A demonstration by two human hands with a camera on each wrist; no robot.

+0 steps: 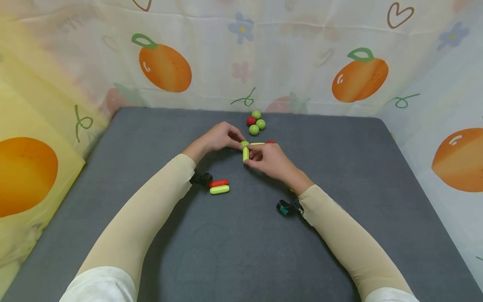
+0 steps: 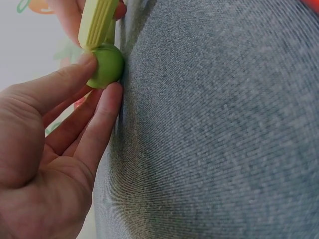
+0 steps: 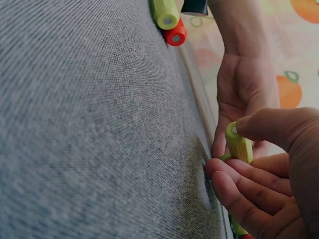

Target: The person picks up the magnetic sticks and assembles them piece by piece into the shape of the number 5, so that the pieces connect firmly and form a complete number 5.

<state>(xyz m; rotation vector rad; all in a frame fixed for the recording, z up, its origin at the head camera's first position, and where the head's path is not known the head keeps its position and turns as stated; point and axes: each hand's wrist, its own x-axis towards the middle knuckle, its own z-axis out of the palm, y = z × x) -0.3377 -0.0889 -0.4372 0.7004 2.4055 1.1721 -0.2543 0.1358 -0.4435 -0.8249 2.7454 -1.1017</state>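
Looking down from my head, I am bringing both hands together at the middle of the grey surface (image 1: 339,176). My left hand (image 1: 220,137) is pinching a green ball (image 1: 244,144) between thumb and fingertips, and my right hand (image 1: 269,161) is curling its fingers round a yellow-green rod (image 1: 245,154), so that the rod's end is meeting the ball right where my fingertips touch. Just beyond my fingers a cluster of loose balls (image 1: 255,122), three green and one red, is lying within easy reach. Nearer my left wrist a red rod (image 1: 219,183) and a green rod (image 1: 219,190) are lying side by side.

From my left wrist, my thumb and two fingers (image 2: 102,119) are clamping the green ball (image 2: 105,65) low against the fabric, holding it steady while the ribbed rod (image 2: 97,22) is pressing onto it from above.

From my right wrist, my thumb and curled fingers (image 3: 239,191) are gripping the rod (image 3: 239,144) near its end, tilting it toward my left hand (image 3: 244,94). The two spare rods (image 3: 169,20) are lying well beyond my fingers.
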